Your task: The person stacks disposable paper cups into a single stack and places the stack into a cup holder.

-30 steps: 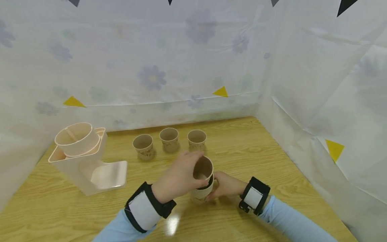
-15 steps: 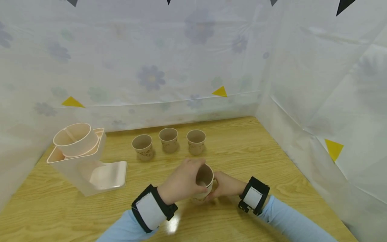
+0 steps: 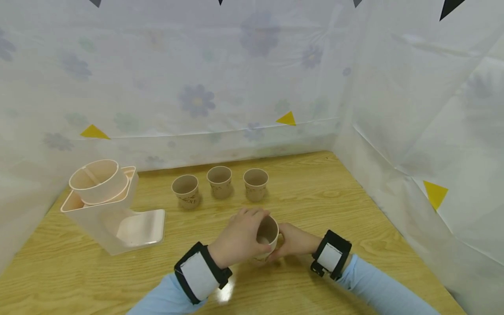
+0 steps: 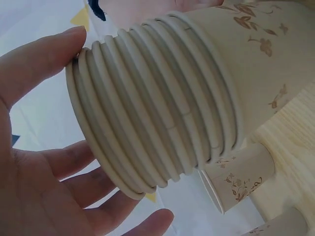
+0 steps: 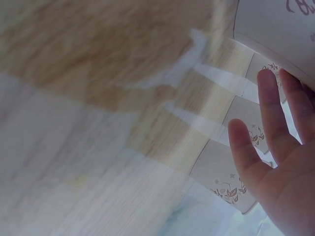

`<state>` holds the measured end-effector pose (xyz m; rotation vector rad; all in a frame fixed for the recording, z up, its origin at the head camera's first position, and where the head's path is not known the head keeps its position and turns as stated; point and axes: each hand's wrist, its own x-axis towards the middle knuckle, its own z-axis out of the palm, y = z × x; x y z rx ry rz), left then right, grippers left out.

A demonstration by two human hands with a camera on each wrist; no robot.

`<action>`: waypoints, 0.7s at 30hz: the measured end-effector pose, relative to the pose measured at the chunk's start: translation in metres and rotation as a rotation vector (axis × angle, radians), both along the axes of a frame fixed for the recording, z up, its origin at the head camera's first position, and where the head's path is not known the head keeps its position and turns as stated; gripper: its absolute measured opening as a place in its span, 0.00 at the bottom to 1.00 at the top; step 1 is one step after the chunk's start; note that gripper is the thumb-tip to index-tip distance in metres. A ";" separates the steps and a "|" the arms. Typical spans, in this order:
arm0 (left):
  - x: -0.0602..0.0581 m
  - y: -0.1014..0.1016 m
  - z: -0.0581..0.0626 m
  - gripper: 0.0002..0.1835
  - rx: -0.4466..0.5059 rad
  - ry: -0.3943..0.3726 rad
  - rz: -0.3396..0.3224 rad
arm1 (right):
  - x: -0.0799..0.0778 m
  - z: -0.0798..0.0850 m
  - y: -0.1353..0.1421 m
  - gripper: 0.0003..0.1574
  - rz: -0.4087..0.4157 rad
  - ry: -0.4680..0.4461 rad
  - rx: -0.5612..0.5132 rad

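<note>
A stack of nested paper cups (image 4: 157, 103), beige with brown leaf and flower prints, stands in front of the person; several rims show close together in the left wrist view. The left hand (image 3: 240, 238) holds the stack around its top rim, thumb on one side and fingers on the other. Lower down, the right hand (image 3: 295, 240) grips the stack's right side with thumb and forefinger. Its other fingers (image 5: 241, 142) reach out straight beside the cup in the right wrist view. The left hand covers much of the stack in the head view.
Three separate paper cups stand upright in a row behind the hands: left (image 3: 187, 192), middle (image 3: 219, 183) and right (image 3: 256, 186). A cream plastic stand (image 3: 98, 214) with a round container (image 3: 98, 183) on top occupies the left of the wooden table (image 3: 334, 210). Pale flowered sheets hang behind and at the right.
The left hand has come down with its upper cup, which has gone into the lower ones. The right hand has kept its place on the stack.
</note>
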<state>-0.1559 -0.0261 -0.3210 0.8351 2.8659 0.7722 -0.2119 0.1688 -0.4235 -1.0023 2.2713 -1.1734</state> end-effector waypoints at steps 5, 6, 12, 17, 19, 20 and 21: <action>-0.003 -0.002 -0.003 0.38 0.020 -0.005 -0.012 | 0.000 0.000 0.002 0.36 0.003 0.011 -0.003; -0.004 -0.003 -0.003 0.38 0.022 -0.005 -0.014 | 0.000 0.000 0.002 0.36 0.003 0.010 -0.003; -0.018 -0.001 0.000 0.36 0.089 -0.034 0.014 | 0.000 0.003 0.003 0.38 0.005 0.001 -0.008; -0.061 0.000 -0.001 0.33 0.079 -0.005 0.177 | -0.001 0.001 0.002 0.38 -0.004 0.054 -0.014; -0.078 -0.001 -0.006 0.34 0.029 0.016 0.235 | 0.000 0.000 0.000 0.39 -0.008 0.061 -0.019; -0.086 -0.001 -0.009 0.35 0.009 0.013 0.256 | 0.001 -0.001 0.000 0.39 -0.007 0.064 -0.020; -0.093 -0.001 -0.012 0.35 -0.013 0.012 0.274 | 0.002 -0.002 -0.001 0.39 -0.008 0.060 -0.022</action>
